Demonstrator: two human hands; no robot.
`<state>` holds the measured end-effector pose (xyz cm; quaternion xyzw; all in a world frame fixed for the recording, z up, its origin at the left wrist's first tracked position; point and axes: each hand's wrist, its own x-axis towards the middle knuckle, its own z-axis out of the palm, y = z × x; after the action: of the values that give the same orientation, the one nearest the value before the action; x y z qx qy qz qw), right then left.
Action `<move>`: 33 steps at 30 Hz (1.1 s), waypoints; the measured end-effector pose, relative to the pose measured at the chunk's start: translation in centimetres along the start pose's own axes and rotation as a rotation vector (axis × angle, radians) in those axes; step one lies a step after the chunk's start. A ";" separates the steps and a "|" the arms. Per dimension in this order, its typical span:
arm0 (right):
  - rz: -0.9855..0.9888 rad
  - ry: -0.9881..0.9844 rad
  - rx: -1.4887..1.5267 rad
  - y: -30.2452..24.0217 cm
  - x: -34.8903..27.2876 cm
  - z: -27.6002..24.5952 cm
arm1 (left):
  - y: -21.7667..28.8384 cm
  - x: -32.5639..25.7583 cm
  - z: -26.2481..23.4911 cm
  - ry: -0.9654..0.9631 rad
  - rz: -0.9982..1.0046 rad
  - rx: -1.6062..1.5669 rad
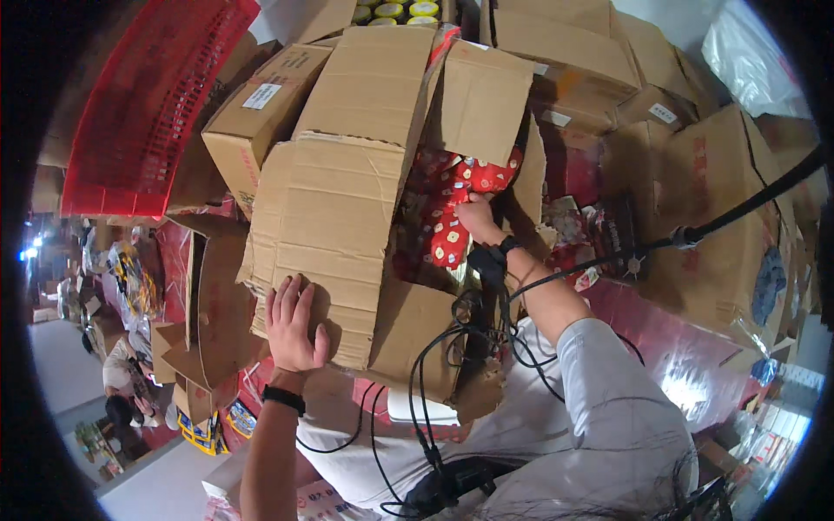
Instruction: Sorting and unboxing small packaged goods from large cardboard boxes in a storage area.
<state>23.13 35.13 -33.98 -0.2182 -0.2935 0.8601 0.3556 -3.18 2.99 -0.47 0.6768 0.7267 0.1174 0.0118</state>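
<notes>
In front of me stands an opened cardboard box (347, 191), its wide flap folded out to the left. My left hand (294, 326) lies flat on that flap near its lower corner, fingers spread, holding nothing. Inside the box are red printed packages (446, 239) with pale flower-like spots. My right hand (476, 217) reaches into the opening, its fingers curled against one of these red packages. How firmly they grip it is hard to see. Black cables (499, 286) hang across my right wrist and over the box's near edge.
A red plastic basket (130, 130) stands at the upper left, beside a smaller carton (261, 113). More cartons (565, 52) are stacked behind, with yellow-lidded jars (395, 12) at the top. A large open carton (704, 217) is on the right. Another person (130, 378) crouches far left.
</notes>
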 end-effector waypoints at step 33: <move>-0.381 0.853 -0.460 -31.9 -30.7 6.3 | -0.5 -0.7 0.7 0.086 0.049 -0.009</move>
<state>54.85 28.56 -3.24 -0.5644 -0.3383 0.5282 0.5366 -3.49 2.41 -1.33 0.6887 0.7091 0.1496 -0.0192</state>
